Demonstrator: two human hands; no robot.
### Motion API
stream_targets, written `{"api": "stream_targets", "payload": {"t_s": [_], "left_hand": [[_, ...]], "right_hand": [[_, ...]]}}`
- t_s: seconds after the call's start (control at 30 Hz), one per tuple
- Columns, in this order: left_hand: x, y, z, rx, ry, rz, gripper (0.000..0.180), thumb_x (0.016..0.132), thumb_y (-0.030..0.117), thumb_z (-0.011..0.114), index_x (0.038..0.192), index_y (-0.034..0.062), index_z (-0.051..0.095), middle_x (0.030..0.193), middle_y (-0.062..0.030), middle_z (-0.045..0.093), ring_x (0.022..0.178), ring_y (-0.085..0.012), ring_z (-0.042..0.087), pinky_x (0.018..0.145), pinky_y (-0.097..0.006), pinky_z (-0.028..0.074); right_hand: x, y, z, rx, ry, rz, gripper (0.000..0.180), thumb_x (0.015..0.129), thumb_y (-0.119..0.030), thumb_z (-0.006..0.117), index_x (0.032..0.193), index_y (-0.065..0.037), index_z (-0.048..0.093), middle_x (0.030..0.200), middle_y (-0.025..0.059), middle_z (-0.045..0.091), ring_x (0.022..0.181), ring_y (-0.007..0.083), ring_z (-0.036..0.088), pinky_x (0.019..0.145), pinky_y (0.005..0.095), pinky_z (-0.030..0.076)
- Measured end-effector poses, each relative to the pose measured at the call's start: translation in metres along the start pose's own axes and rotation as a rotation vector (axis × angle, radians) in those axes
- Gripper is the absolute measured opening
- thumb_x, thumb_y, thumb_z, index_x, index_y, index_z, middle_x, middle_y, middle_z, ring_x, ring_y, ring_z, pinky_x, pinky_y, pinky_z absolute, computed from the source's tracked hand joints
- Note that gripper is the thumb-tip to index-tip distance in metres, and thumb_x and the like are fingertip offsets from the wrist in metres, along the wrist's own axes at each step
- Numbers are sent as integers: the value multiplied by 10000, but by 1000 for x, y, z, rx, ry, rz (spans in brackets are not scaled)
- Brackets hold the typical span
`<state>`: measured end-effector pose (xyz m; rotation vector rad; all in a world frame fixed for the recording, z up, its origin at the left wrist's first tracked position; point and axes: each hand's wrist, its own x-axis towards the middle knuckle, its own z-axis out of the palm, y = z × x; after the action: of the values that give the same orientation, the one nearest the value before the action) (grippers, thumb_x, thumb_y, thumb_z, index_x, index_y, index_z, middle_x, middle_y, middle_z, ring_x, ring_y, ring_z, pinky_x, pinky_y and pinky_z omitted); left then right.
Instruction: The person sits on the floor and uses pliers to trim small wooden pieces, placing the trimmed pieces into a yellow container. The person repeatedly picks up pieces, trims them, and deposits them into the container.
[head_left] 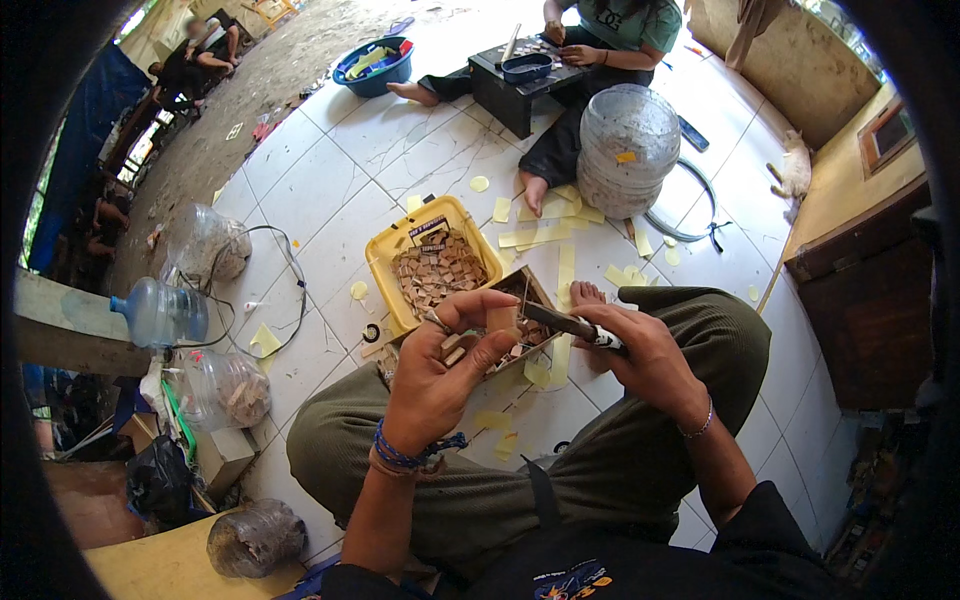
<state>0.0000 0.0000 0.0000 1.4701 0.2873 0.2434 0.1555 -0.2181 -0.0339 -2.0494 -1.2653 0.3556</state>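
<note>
Two hands are full: the left hand [437,355] pinches a small wooden piece [502,318], roughly upright; from its right, the right hand [648,358] clasps a blade-like tool [562,320] pointing leftward at it, perhaps touching.

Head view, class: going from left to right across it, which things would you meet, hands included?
Blue-tinted water jug, left hand, dark-bladed tool, right hand, dark wooden furniture.
</note>
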Motion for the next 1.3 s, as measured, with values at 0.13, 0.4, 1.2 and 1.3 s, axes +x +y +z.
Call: {"api": "stream_targets", "payload": {"t_s": [0.13, 0.4, 1.2, 1.3], "left_hand": [[0, 1, -1, 19, 9, -4, 368, 1005, 109, 709, 1349, 29, 606, 1108, -68, 697, 1101, -168, 701, 970, -290, 576], [0, 0, -1, 26, 8, 11, 369, 1006, 119, 710, 1348, 23, 607, 1138, -79, 697, 1100, -173, 704, 980, -297, 574], [2, -2, -2, 84, -20, 3, 371, 1022, 138, 690, 1361, 20, 596, 1170, -77, 713, 1133, -155, 681, 1002, -302, 559], [1, -3, -1, 67, -17, 8, 366, 1018, 137, 697, 1353, 23, 605, 1165, -72, 718, 1116, -146, 679, 996, -296, 552]], "right_hand": [[0, -2, 2, 14, -7, 7, 537, 832, 14, 755, 1340, -98, 624, 1191, 148, 703, 1043, 364, 682, 868, 457, 552], [0, -1, 2, 32, -2, 0, 526, 849, 4, 757, 1347, -94, 619, 1202, 150, 702, 1056, 366, 683, 875, 464, 550], [-1, -1, 0, 46, -48, 55, 458, 883, -32, 752, 1324, -72, 632, 1228, 159, 717, 1071, 367, 702, 896, 461, 564], [-1, -1, 1, 58, -47, 59, 461, 884, -34, 753, 1326, -78, 631, 1215, 160, 719, 1060, 368, 704, 885, 459, 564]]}}
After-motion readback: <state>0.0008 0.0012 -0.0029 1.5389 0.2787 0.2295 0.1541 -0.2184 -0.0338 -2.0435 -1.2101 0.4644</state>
